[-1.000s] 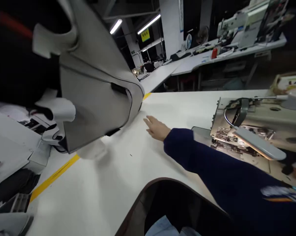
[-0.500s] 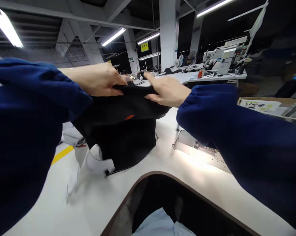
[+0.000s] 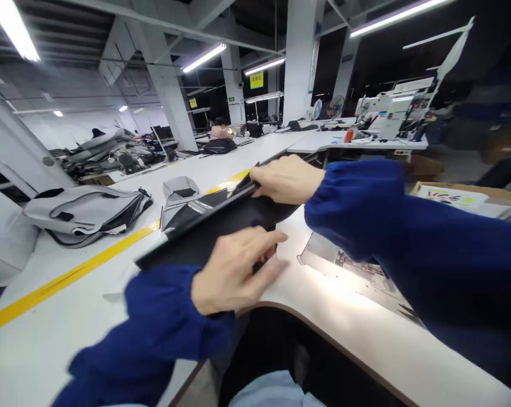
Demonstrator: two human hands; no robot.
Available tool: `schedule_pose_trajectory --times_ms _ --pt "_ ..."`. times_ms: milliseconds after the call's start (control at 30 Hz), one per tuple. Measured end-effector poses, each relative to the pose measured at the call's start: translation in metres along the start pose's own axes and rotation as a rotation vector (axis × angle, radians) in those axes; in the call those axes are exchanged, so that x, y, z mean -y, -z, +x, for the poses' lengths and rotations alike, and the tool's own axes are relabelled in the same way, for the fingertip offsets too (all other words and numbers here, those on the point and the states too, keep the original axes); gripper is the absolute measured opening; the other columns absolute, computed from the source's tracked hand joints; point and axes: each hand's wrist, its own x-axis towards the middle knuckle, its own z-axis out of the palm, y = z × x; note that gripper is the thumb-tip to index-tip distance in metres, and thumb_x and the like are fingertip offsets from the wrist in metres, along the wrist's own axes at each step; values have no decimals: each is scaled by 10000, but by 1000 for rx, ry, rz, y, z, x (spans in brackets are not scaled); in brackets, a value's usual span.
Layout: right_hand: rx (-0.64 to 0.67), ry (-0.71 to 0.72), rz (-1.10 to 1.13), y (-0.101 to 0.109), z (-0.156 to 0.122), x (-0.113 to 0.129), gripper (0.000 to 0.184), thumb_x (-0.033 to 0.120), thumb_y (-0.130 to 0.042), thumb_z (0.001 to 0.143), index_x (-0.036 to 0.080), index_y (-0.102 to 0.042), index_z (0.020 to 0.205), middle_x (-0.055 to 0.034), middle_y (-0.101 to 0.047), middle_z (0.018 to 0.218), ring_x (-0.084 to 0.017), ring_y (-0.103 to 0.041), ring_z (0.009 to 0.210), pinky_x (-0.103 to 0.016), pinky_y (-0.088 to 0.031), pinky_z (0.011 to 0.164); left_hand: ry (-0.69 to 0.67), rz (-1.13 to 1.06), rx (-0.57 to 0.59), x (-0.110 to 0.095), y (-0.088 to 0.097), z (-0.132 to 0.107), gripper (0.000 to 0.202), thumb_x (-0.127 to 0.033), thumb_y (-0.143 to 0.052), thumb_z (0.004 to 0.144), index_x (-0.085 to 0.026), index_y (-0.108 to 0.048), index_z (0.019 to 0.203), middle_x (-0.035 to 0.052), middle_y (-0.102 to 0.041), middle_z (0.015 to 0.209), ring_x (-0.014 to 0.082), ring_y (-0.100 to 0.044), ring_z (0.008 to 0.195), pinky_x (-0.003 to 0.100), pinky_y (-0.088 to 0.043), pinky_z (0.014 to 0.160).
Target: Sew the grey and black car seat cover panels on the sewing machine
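A black fabric piece (image 3: 200, 237) hangs at a slant over the white table, its stiff upper edge running from lower left to upper right. My right hand (image 3: 287, 178) pinches that edge near its upper right end. In front of the piece is my left hand (image 3: 238, 268), thumb and index finger apart, with nothing visible between them. Its other fingers curl partly out of sight, and I cannot tell whether they touch the fabric. A lit sewing machine bed (image 3: 323, 254) lies to the right, partly behind my right sleeve.
Yellow tape (image 3: 81, 268) crosses the white table (image 3: 64, 333). A grey bag piece (image 3: 86, 212) lies at left; a small grey and black piece (image 3: 181, 187) lies beyond the fabric. Another machine (image 3: 391, 113) stands at back right, near an orange thread spool (image 3: 349, 135). A person (image 3: 221, 130) sits far back.
My left hand has let go of the fabric's top edge and come down toward me. The fabric, earlier stretched between both hands, now slants from my right hand, which has lowered slightly.
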Motion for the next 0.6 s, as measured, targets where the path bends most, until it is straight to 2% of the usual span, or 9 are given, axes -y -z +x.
schedule_pose_trajectory --times_ms 33,100,133,200,267,333,433,500,600 --pt "24 42 -22 -4 -6 5 295 341 -453 916 134 -526 1114 -163 -652 1005 -263 -622 868 -315 -380 677 154 -280 -51 5 -22 -8 394 -383 -613 832 -205 -591 1183 64 -621 885 161 -581 739 289 -503 685" --pt "81 108 -57 -15 -17 15 238 253 -445 907 126 -524 1092 -164 -660 961 -251 -632 830 -311 -377 666 407 -845 -288 16 -56 -13 526 -587 -504 848 -178 -594 1167 101 -607 1005 183 -587 833 307 -510 728" --pt "113 129 -67 -20 -21 19 217 208 -426 905 119 -523 1077 -164 -663 936 -245 -635 811 -306 -374 656 494 -1084 -417 19 -68 -11 617 -670 -432 842 -157 -607 1137 121 -592 1068 202 -583 909 322 -507 777" --pt "157 139 -77 -29 -28 27 202 144 -386 902 108 -520 1049 -163 -663 895 -235 -639 779 -295 -364 631 567 -1381 -634 19 -87 -1 709 -737 -346 835 -128 -630 1061 134 -576 1113 221 -550 1034 328 -473 871" --pt "169 118 -90 -34 -32 30 199 116 -365 901 99 -511 1035 -163 -659 871 -229 -640 758 -282 -351 608 583 -1472 -817 12 -103 14 623 -694 -381 855 -138 -627 993 110 -583 1074 204 -538 1053 302 -443 895" --pt "158 84 -118 -34 -36 31 189 102 -363 895 101 -501 1023 -154 -652 853 -228 -638 740 -273 -334 584 555 -1456 -989 2 -122 28 497 -618 -413 885 -170 -605 983 76 -583 1055 186 -539 1041 290 -426 889" --pt "139 61 -174 -25 -51 32 168 79 -387 862 127 -491 984 -112 -630 812 -232 -626 677 -268 -288 524 399 -1319 -1173 -7 -149 42 384 -558 -467 885 -211 -585 999 40 -582 1063 177 -533 1048 296 -407 914" --pt "155 105 -196 -15 -70 32 176 58 -403 832 145 -488 960 -88 -606 795 -229 -608 627 -275 -256 494 291 -1253 -1176 -6 -158 44 388 -579 -509 851 -208 -590 935 34 -596 983 177 -551 970 313 -417 912" --pt "235 186 -180 5 -103 33 222 3 -424 782 159 -499 920 -83 -583 812 -209 -583 624 -290 -258 489 262 -1197 -1105 3 -153 37 454 -635 -532 791 -191 -551 699 17 -552 694 162 -538 702 342 -462 790"
